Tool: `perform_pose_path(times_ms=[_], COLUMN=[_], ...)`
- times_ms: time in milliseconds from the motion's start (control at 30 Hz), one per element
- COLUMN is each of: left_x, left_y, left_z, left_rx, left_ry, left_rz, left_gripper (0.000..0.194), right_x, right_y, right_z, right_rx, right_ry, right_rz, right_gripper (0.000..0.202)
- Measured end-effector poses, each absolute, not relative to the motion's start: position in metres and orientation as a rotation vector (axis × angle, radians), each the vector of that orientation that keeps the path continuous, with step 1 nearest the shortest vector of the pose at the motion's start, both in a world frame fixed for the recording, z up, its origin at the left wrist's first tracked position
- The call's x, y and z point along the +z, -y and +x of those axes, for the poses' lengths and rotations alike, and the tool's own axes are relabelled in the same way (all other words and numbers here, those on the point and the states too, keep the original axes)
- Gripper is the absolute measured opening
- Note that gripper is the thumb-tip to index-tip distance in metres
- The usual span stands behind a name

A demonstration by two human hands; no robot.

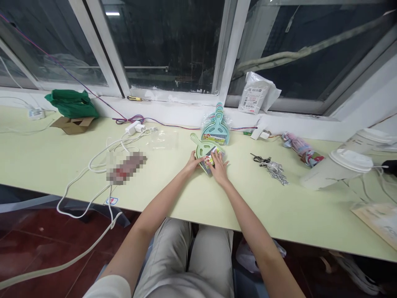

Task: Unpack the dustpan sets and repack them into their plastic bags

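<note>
A light green mini dustpan (203, 145) with a small brush and a printed label is tilted over the table in front of me. My left hand (191, 164) is closed on its left edge, thumb across the front. My right hand (218, 167) grips it from the right, fingers spread over the label and hiding part of it. Just behind stands a stack of blue-green dustpans (218, 122) in clear wrapping, handles up, against the wall below the window. The front one also has a brush and a label.
White cables and chargers (135, 127) lie left, near a blurred-out item (125, 169). A cardboard box (72, 125) with green cloth stands farther left. Keys (273, 167), a folded umbrella (300, 148) and white-lidded cups (338, 169) are right. A screwdriver (135, 98) lies on the sill.
</note>
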State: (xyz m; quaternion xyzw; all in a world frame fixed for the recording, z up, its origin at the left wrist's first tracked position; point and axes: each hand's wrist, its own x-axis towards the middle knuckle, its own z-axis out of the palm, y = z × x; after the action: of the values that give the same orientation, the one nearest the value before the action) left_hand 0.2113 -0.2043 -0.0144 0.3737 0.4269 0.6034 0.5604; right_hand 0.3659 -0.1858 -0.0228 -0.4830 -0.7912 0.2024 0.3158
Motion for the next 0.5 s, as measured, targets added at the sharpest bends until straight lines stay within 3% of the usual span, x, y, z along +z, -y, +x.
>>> perform_pose_path(times_ms=[300,500], left_x=[-0.0119,-0.0151], left_y=[0.2042,0.2019], left_z=[0.2092,0.2092], left_rx=[1.469,1.495], left_ry=[-1.065,-1.014], left_rz=[0.874,0.860], left_gripper=[0.061,0.065], right_x=[-0.0232,-0.0263], right_y=[0.1854,0.1797], right_z=[0.3721,0.3715], right_rx=[0.408,0.662], right_ry=[2.183,1.763], right_rz=[-1.403,-1.315], right_gripper=[0.064,0.080])
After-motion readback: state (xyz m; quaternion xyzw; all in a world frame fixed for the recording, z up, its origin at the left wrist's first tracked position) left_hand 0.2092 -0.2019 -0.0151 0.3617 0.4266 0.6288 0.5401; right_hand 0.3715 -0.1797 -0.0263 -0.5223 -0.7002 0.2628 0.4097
